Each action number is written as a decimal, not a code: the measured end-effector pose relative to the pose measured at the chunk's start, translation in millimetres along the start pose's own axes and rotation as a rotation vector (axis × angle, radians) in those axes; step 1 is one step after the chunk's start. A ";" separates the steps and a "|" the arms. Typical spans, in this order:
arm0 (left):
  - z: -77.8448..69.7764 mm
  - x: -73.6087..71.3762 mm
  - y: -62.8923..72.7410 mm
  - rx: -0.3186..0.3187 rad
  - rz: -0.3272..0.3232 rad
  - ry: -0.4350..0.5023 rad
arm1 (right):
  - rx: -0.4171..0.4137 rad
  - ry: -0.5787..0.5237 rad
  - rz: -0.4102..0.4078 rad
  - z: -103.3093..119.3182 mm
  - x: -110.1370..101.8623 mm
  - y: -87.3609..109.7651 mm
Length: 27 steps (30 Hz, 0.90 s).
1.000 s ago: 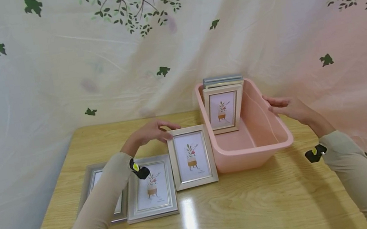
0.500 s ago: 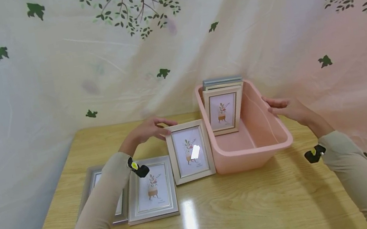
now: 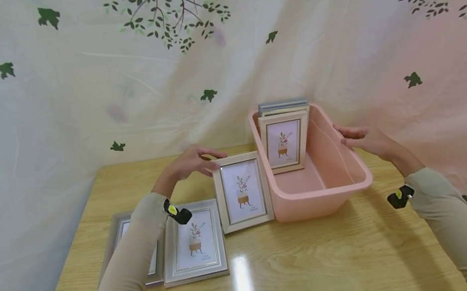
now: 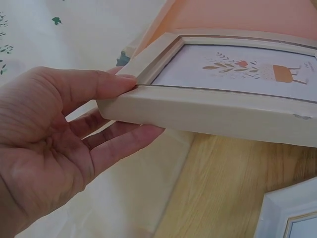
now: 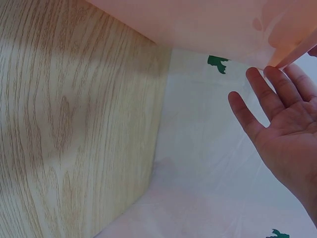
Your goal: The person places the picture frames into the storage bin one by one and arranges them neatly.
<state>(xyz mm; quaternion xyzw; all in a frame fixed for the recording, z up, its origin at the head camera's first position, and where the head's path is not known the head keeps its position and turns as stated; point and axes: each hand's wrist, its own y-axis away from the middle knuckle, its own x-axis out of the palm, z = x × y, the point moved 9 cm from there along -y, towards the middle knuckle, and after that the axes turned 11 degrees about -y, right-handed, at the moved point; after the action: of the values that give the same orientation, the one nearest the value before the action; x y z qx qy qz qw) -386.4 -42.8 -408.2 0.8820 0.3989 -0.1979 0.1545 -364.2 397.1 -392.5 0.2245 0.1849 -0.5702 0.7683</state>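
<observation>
My left hand (image 3: 189, 164) pinches the upper left corner of a cream picture frame (image 3: 220, 197), with the thumb on its face and fingers underneath in the left wrist view. The frame leans tilted beside the pink plastic bin (image 3: 305, 203), its potted-plant print facing me. On the bin's right side, my right hand (image 3: 366, 140) holds the rim; the right wrist view shows fingers (image 5: 262, 94) under the rim and a bit of thumb at the edge. Inside the bin, a cream frame (image 3: 266, 143) stands upright in front of several others, mostly hidden.
A silver picture frame (image 3: 219, 238) lies flat left of the bin, seemingly atop another. Further left is a grey frame (image 3: 155, 275), partly covered by my left sleeve. The wooden table (image 3: 306, 265) meets a leaf-printed curtain (image 3: 154, 97) at its back edge.
The cream frame's lower edge has come up a little and its top has shifted slightly back, held in my left hand. My right hand stays at the bin rim.
</observation>
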 end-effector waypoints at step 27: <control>-42.3 -43.5 23.7 0.099 -0.108 -0.151 | 0.003 -0.042 0.006 -1.4 1.5 2.0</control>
<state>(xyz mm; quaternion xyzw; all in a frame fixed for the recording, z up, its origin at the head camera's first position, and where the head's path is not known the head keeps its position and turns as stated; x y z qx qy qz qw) -385.0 -67.5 -348.0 0.8483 0.4230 -0.2912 0.1294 -361.8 397.2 -394.2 0.2144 0.1672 -0.5727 0.7734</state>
